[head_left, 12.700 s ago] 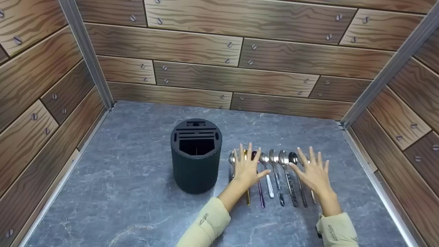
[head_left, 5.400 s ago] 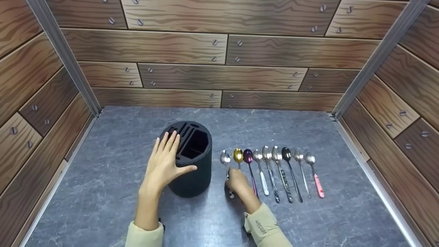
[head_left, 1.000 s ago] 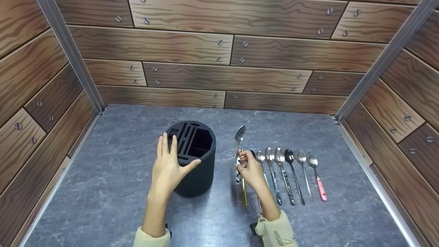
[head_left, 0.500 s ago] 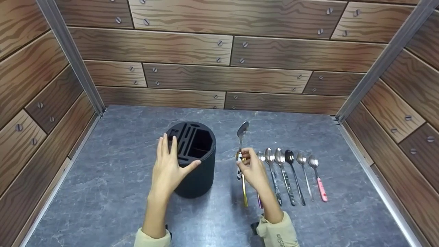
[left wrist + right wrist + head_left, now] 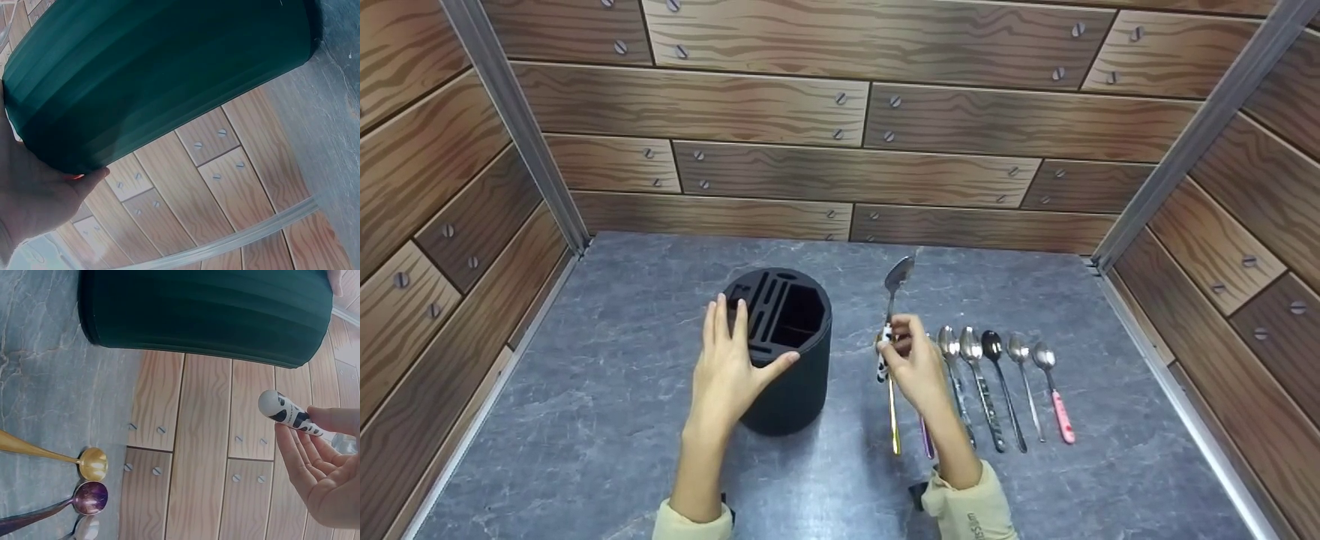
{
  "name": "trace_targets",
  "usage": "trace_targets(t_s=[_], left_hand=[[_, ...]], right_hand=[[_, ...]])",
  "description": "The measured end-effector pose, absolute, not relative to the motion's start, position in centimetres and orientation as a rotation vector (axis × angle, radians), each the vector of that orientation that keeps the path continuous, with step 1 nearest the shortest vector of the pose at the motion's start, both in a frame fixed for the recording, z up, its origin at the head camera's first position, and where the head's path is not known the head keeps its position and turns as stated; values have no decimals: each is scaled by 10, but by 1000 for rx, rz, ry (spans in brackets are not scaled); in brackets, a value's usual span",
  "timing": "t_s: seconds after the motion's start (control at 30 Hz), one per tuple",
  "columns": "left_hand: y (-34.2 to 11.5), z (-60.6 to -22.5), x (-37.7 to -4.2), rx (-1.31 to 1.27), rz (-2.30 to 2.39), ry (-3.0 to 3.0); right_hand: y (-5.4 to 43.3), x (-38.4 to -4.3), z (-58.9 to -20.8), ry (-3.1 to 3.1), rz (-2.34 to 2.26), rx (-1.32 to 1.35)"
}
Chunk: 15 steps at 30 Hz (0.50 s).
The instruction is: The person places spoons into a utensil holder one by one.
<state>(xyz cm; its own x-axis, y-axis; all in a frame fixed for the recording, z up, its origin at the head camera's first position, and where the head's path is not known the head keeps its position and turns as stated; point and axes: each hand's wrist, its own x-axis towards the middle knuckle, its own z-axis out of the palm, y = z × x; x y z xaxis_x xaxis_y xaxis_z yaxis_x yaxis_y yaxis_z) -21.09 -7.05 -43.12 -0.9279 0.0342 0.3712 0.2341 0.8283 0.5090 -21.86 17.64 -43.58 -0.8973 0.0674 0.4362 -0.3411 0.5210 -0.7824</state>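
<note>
My left hand (image 5: 727,375) lies with straight fingers and thumb spread against the rim of a dark cylindrical utensil holder (image 5: 791,397), whose top has slots and a large opening. To the holder's right, my right hand (image 5: 919,367) pinches a spoon (image 5: 889,315) by its black-and-white patterned handle between thumb and fingers. The spoon's bowl points up and away. In the right wrist view, the rounded handle end (image 5: 275,405) points toward the holder and is raised off the table. Beneath the right hand lie a gold spoon (image 5: 894,427) and a purple spoon (image 5: 927,439), both partly hidden.
Several more spoons lie in a row to the right, among them a black spoon (image 5: 994,345) and one with a pink handle (image 5: 1063,416). Wood-patterned walls (image 5: 765,165) enclose the grey marbled table (image 5: 607,390) at the back and sides.
Earlier, the right hand reached the patterned spoon lying in the row, then lifted it. Over the last second the spoon rises a little farther, its bowl shifting right. The left hand keeps its place.
</note>
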Motion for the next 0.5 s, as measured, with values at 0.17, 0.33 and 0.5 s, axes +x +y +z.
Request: trace_targets(t_s=[0.17, 0.33, 0.5], left_hand=[[-71, -431, -211, -207, -801, -2659], [-70, -431, -211, -209, -798, -2650], [-71, -430, -210, -204, -801, -2660]], right_hand=[[173, -218, -427, -2289, 1395, 237], [169, -216, -417, -2236, 1433, 257], [166, -213, -409, -2192, 1479, 297]])
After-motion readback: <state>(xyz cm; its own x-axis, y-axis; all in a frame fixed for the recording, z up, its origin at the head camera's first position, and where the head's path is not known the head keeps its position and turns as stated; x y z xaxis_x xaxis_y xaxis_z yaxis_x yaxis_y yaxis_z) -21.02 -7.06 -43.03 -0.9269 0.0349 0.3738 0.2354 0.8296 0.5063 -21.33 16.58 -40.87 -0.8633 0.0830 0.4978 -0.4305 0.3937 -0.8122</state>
